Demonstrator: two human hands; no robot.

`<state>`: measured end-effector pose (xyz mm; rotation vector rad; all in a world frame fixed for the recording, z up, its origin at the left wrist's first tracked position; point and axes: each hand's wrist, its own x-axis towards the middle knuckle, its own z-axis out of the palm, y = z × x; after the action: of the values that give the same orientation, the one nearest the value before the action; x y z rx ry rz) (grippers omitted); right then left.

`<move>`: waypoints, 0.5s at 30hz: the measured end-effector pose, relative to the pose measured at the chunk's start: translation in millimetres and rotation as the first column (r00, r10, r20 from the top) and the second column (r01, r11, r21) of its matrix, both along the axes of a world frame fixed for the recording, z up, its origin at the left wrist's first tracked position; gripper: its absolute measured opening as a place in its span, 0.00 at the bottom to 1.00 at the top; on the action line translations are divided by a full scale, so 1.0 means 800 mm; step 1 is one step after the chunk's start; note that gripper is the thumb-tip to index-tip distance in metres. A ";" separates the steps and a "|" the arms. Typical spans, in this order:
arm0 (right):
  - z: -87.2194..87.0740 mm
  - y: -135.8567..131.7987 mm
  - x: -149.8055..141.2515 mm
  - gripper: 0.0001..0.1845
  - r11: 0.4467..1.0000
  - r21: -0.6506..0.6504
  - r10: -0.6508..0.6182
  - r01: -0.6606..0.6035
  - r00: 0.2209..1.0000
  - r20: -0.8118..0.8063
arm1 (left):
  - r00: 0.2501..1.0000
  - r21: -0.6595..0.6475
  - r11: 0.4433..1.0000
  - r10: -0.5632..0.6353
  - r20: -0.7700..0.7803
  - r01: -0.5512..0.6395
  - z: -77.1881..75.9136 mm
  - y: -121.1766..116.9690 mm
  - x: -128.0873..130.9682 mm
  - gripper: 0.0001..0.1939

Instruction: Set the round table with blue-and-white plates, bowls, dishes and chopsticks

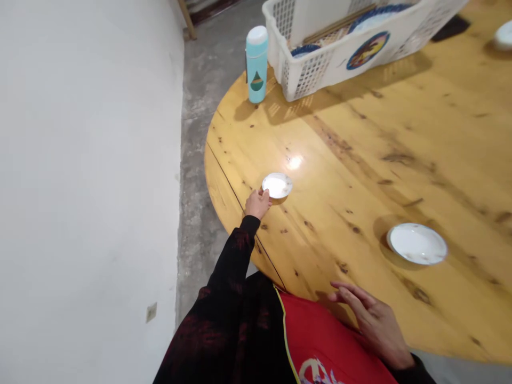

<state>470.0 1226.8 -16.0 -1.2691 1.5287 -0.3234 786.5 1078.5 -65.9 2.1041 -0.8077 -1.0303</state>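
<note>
My left hand (258, 204) reaches out over the table and grips the near-left rim of a small white bowl (278, 185), thumb on the edge. I cannot tell whether the bowl rests on the wood or is slightly raised. Close to the table's front edge, my right hand (370, 314) hovers with its fingers stretched out and nothing in it. A second white bowl (417, 244) with a faint pattern stands upright on the table, beyond and to the right of that hand.
The round wooden table (320, 213) has a light blue bottle (256, 64) standing near its far-left edge. Beside it, a white plastic basket (320, 69) holds blue-rimmed dishes and chopsticks. Another white object (504, 35) sits at the far right. A white wall (88, 160) rises on the left.
</note>
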 end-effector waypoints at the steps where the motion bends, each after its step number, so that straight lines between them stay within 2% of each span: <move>1: 0.000 0.000 0.002 0.27 1.000 0.014 -0.028 0.028 1.000 -0.010 | 1.000 0.016 1.000 -0.002 -0.005 0.002 0.000 -0.009 0.004 0.14; 5: 0.000 -0.014 0.016 0.27 0.991 0.017 -0.130 0.130 0.991 0.011 | 1.000 0.065 0.997 -0.031 -0.004 0.031 0.008 -0.032 0.014 0.12; 9: 0.001 -0.051 0.043 0.26 0.983 0.014 -0.184 0.185 0.967 0.175 | 0.991 0.084 0.991 -0.112 0.067 0.107 0.029 -0.032 0.006 0.12; 11: 0.002 -0.077 0.053 0.28 0.978 0.021 -0.207 0.209 0.941 0.267 | 0.977 0.066 0.983 -0.177 0.117 0.170 0.042 -0.025 -0.010 0.11; 12: 0.003 -0.090 0.055 0.30 0.974 0.004 -0.219 0.227 0.931 0.292 | 0.953 0.050 0.968 -0.251 0.169 0.246 0.049 -0.019 -0.022 0.11; 13: 0.005 -0.102 0.055 0.32 0.968 -0.019 -0.234 0.252 0.923 0.305 | 0.921 0.046 0.948 -0.318 0.225 0.316 0.055 -0.013 -0.037 0.11; 15: 0.008 -0.120 0.047 0.34 0.953 -0.087 -0.253 0.289 0.922 0.292 | 0.824 0.052 0.873 -0.475 0.310 0.484 0.067 0.001 -0.076 0.10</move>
<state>507.2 1131.0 -9.9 -1.0552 1.4562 -0.7616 725.8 1079.3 -12.0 2.1160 -1.5674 -0.9225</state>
